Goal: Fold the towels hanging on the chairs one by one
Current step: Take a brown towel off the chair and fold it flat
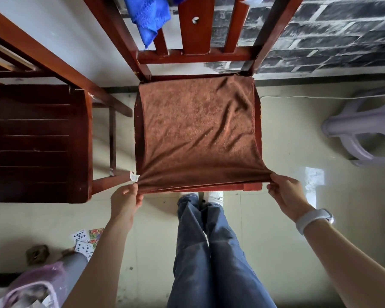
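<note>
From the head view, a brown towel (198,132) lies spread flat over the seat of a red wooden chair (196,56), and it covers almost the whole seat from the back edge to the front edge. Some soft creases run across its right half. The left hand (126,200) pinches the front left corner of the towel between thumb and fingers, just beside a small white tag (133,176) that sticks out from that corner. The right hand (286,193) pinches the front right corner in the same way, and the cloth is drawn a little past the front edge of the seat on that side. A pale band (312,218) sits on the right wrist. A blue towel (148,16) hangs over the backrest of the chair, at its left side, apart from the brown one. A second, darker chair (38,141) stands to the left, near the first. On the floor (282,152) there are playing cards (85,238) at the lower left and a pale plastic stool (360,130) at the right. The person's legs in blue trousers (211,252) stand before the front edge of the seat.
</note>
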`<act>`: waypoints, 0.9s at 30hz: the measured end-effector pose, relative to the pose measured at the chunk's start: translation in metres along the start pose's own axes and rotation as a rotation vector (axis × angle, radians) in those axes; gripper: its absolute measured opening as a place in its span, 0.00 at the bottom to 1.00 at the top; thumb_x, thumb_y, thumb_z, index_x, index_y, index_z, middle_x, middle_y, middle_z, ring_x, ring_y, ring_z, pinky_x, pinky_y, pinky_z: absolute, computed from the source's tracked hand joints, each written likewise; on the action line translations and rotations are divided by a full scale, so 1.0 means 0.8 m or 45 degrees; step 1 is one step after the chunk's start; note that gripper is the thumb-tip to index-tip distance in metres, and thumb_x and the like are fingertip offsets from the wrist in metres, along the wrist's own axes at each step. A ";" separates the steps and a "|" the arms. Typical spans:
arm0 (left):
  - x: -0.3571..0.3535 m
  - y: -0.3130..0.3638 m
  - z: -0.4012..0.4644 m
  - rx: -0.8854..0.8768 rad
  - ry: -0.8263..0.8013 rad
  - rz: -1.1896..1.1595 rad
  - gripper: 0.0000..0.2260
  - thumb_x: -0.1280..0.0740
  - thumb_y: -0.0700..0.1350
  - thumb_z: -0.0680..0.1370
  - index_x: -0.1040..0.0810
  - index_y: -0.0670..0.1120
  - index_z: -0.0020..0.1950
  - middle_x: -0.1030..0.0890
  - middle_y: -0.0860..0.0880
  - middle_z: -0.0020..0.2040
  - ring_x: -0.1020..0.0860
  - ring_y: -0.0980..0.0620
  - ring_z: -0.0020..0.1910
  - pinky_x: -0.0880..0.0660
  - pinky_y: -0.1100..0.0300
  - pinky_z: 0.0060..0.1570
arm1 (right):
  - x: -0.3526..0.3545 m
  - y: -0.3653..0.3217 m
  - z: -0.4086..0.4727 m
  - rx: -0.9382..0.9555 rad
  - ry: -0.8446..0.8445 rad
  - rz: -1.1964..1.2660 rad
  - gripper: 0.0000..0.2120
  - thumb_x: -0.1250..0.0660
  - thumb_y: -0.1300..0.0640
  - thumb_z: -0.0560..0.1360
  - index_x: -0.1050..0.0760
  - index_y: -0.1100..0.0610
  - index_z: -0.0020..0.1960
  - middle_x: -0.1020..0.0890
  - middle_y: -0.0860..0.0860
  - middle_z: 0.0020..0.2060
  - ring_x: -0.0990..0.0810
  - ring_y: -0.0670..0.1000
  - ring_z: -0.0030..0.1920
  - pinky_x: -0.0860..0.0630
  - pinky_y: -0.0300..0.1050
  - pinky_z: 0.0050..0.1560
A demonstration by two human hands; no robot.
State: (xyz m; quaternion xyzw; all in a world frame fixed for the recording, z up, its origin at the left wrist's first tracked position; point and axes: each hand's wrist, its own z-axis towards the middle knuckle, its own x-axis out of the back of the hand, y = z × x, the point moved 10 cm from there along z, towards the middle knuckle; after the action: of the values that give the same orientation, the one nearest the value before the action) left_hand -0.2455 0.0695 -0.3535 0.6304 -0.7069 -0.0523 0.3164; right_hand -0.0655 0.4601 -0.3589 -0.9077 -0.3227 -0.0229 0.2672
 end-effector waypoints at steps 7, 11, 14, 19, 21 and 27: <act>-0.003 0.010 0.005 -0.058 0.012 0.079 0.07 0.40 0.43 0.80 0.29 0.44 0.42 0.29 0.48 0.36 0.32 0.52 0.31 0.31 0.61 0.35 | -0.005 -0.006 -0.001 0.038 0.048 0.052 0.13 0.39 0.63 0.77 0.31 0.61 0.33 0.33 0.53 0.28 0.32 0.42 0.19 0.33 0.31 0.21; -0.004 0.010 0.007 -0.093 -0.021 0.152 0.07 0.40 0.42 0.80 0.29 0.44 0.42 0.29 0.47 0.36 0.31 0.52 0.30 0.30 0.62 0.34 | -0.004 -0.004 0.000 0.032 0.070 0.030 0.12 0.41 0.65 0.76 0.30 0.61 0.34 0.33 0.53 0.28 0.33 0.42 0.19 0.34 0.31 0.21; 0.000 0.000 0.008 -0.018 -0.050 0.189 0.05 0.40 0.40 0.79 0.28 0.41 0.46 0.27 0.47 0.38 0.29 0.53 0.32 0.25 0.66 0.31 | 0.001 -0.001 0.000 0.016 0.090 0.012 0.12 0.42 0.68 0.76 0.30 0.62 0.34 0.32 0.54 0.29 0.32 0.42 0.19 0.34 0.30 0.21; 0.005 -0.003 0.007 0.017 -0.064 0.197 0.04 0.39 0.37 0.78 0.27 0.37 0.51 0.26 0.45 0.37 0.28 0.53 0.33 0.25 0.72 0.26 | 0.005 0.004 -0.007 -0.009 0.118 -0.076 0.12 0.43 0.67 0.76 0.31 0.61 0.34 0.31 0.55 0.29 0.32 0.46 0.25 0.33 0.30 0.22; 0.005 0.007 -0.001 -0.015 -0.063 0.147 0.02 0.38 0.35 0.77 0.27 0.40 0.46 0.26 0.44 0.37 0.27 0.52 0.33 0.25 0.71 0.26 | 0.006 0.003 -0.011 -0.022 0.125 -0.078 0.12 0.44 0.67 0.76 0.31 0.61 0.34 0.32 0.55 0.29 0.31 0.46 0.24 0.33 0.30 0.22; -0.001 0.049 -0.024 -0.046 -0.246 -0.066 0.08 0.41 0.34 0.79 0.29 0.44 0.42 0.28 0.42 0.45 0.28 0.51 0.40 0.26 0.64 0.38 | 0.004 -0.034 -0.034 0.057 0.091 0.049 0.08 0.44 0.70 0.75 0.33 0.58 0.42 0.32 0.54 0.29 0.29 0.46 0.25 0.32 0.34 0.27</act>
State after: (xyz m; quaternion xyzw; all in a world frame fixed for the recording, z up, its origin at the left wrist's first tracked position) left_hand -0.2695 0.0840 -0.3199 0.6347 -0.7165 -0.1337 0.2567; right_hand -0.0759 0.4660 -0.3226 -0.9062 -0.2960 -0.0429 0.2990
